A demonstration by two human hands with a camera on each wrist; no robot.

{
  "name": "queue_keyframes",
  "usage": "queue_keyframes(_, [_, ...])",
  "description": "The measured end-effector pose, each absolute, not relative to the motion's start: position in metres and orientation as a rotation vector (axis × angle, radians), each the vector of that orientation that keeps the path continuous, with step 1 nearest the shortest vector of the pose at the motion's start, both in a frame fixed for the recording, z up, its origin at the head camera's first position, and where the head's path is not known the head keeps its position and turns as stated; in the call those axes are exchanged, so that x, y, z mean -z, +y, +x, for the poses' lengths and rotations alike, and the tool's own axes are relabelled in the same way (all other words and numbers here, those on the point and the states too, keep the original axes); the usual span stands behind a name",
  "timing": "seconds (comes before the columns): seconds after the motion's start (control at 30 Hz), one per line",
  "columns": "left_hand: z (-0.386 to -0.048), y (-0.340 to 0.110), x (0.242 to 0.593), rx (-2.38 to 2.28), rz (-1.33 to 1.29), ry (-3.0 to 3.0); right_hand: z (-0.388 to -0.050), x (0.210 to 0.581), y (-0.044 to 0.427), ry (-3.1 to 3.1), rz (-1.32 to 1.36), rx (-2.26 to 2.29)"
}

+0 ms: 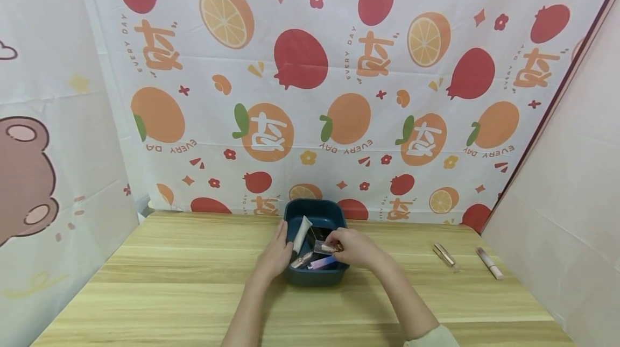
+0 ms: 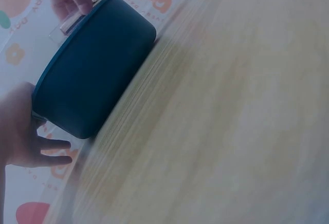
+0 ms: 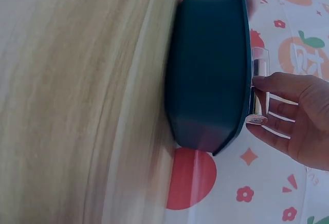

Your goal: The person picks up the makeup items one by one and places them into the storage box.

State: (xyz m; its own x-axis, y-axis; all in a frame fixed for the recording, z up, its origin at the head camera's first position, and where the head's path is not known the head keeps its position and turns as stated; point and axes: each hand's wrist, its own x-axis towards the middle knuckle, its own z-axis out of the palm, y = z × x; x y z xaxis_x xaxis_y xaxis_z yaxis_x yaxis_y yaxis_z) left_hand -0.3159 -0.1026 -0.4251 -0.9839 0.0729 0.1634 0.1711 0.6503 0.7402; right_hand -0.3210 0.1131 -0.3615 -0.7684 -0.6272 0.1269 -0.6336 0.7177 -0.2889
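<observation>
A dark teal plastic bin stands near the back edge of the table with several cosmetics in it. My right hand pinches a clear-cased lipstick tube with a shiny rose-gold end, level with the bin's rim at its right side. My left hand rests against the bin's left side with straight, spread fingers. Inside the bin lie a white squeeze tube with a dark cap, a rose-gold tube, a purple-blue tube and a black case, partly covered.
On the right of the wooden table lie a gold tube with a clear end and a pinkish tube with a pale end. A fruit-printed cloth hangs right behind the bin. Pale cloths hang at both sides.
</observation>
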Motion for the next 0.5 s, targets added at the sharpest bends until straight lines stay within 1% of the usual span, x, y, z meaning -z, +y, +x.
queue_keyframes(0.3, [-0.314,-0.102,0.424,1.206,-0.23,-2.73,-0.32,0.367,0.103,-2.858,1.161,-0.407])
queue_keyframes(0.5, [-0.313,-0.103,0.423,1.204,-0.237,-2.732,-0.32,0.371,0.1,-2.855,1.182,-0.357])
